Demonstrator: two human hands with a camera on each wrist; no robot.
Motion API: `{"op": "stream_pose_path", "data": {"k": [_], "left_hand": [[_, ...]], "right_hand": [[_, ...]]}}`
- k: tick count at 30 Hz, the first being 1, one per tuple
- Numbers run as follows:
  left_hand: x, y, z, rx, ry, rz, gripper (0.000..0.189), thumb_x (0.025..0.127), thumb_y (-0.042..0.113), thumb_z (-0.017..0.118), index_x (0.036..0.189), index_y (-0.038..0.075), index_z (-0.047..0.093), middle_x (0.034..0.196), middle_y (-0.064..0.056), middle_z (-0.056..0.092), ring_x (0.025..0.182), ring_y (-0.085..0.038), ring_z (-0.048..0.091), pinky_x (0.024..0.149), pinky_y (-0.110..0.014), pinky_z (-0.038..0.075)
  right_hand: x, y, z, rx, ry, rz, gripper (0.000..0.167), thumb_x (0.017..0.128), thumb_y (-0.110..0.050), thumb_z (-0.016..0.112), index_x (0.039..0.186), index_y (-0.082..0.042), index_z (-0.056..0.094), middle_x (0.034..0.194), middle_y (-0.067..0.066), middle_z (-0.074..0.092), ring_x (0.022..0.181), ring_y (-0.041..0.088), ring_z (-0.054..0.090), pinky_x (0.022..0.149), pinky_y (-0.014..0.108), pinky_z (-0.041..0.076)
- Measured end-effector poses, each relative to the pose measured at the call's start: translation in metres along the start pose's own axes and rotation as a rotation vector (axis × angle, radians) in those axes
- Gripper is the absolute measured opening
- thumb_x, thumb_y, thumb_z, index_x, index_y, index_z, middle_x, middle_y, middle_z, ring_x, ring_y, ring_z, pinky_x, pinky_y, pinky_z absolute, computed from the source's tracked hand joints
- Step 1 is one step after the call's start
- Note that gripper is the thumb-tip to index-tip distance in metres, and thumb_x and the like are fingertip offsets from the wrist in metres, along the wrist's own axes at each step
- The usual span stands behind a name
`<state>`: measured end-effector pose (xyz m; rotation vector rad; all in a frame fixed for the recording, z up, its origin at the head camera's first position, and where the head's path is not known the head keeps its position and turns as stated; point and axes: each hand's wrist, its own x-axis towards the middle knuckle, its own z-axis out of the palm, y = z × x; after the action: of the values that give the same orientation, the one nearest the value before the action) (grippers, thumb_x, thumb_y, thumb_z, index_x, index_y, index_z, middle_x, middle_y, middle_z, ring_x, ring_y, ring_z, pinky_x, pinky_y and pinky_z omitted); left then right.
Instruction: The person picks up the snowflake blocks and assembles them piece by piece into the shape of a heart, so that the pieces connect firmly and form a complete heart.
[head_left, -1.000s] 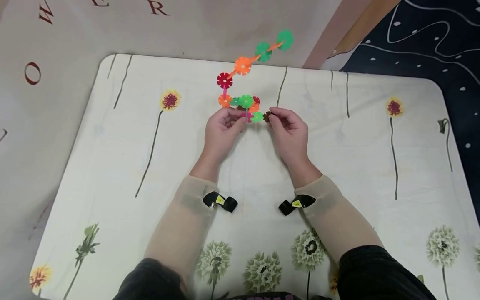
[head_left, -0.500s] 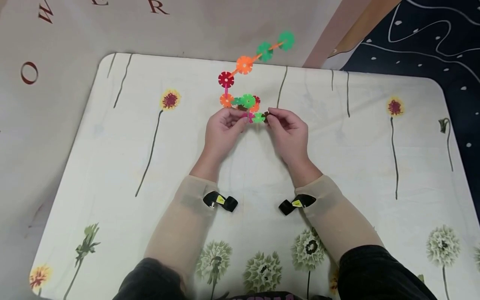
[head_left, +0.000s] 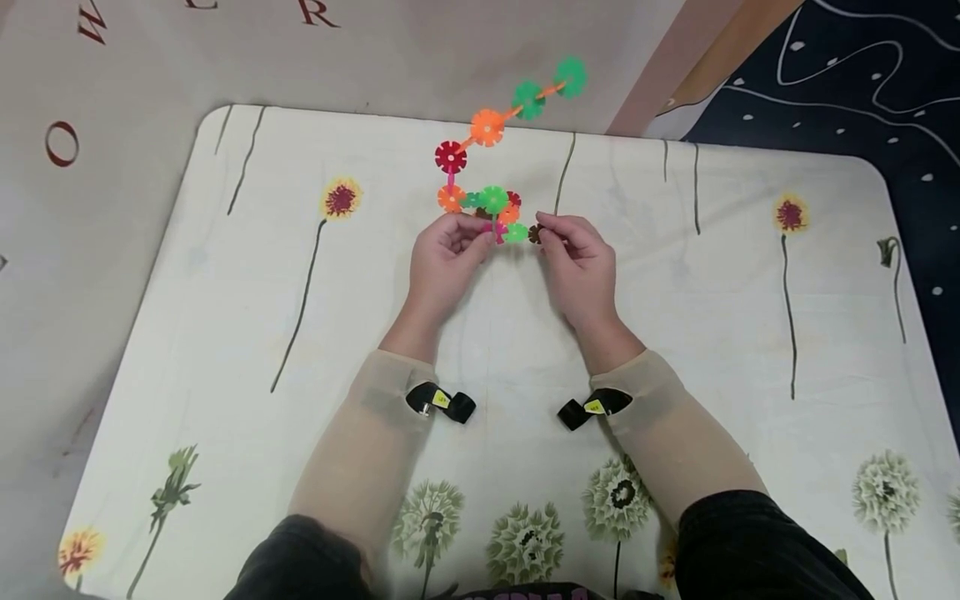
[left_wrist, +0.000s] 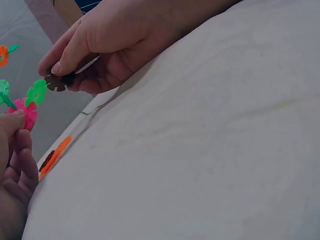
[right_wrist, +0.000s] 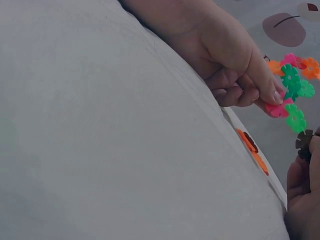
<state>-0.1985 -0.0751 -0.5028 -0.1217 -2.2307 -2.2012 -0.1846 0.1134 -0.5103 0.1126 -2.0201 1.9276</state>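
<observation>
Notched plastic snowflake discs in several colours are slotted into a chain. My left hand [head_left: 444,258] pinches the pink disc [right_wrist: 278,110] at its near end between thumb and fingers. A light green disc [head_left: 515,232] sticks out from the pink one towards the right. Between thumb and forefinger, my right hand [head_left: 581,262] holds a dark brown disc [left_wrist: 56,83], its notched edge right at the green disc's rim. From the left hand the chain runs back through an orange disc [head_left: 451,199], a crimson disc [head_left: 451,157] and on to green discs [head_left: 572,77].
Orange discs [right_wrist: 252,150] with a brown one lie on the cloth beyond the hands, near the table's far side. A pale cloth with printed flowers covers the table [head_left: 675,350]. A wall [head_left: 420,58] with printed letters rises behind its far edge.
Half a second ago the brown disc sat against the green disc; now a small gap shows between them in the head view. Both hands stay almost in place, and the chain shifts slightly.
</observation>
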Motion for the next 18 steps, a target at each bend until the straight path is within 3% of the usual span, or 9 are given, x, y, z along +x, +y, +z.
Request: {"op": "stream_pose_path", "data": {"k": [6,13,18], "left_hand": [[0.0001,-0.0006,-0.0002,0.019,-0.008,-0.001,0.012,0.099,0.001,0.075,0.11,-0.003,0.073,0.105,-0.012,0.074,0.09,-0.022,0.07,0.079,-0.026,0.058],[-0.0009,0.0003,-0.0004,0.036,-0.015,-0.005,0.012,0.099,0.004,0.075,0.109,-0.002,0.073,0.105,-0.011,0.076,0.089,-0.02,0.069,0.078,-0.025,0.055],[-0.0006,0.0003,-0.0006,0.035,-0.013,-0.006,0.013,0.1,0.004,0.075,0.111,-0.001,0.073,0.106,-0.011,0.076,0.092,-0.021,0.07,0.08,-0.026,0.057]], "right_hand": [[-0.0008,0.0006,0.0001,0.037,-0.033,-0.017,0.02,0.098,0.011,0.069,0.116,0.009,0.077,0.106,0.012,0.076,0.097,0.016,0.075,0.085,0.028,0.06],[-0.0013,0.0007,0.0005,0.034,-0.027,0.005,0.018,0.095,0.013,0.071,0.112,0.01,0.077,0.104,0.017,0.079,0.093,0.009,0.075,0.085,0.027,0.061],[-0.0014,0.0013,-0.0003,0.04,-0.027,0.003,0.018,0.096,0.01,0.073,0.113,0.011,0.077,0.105,0.019,0.079,0.093,0.013,0.076,0.085,0.029,0.061]]}}
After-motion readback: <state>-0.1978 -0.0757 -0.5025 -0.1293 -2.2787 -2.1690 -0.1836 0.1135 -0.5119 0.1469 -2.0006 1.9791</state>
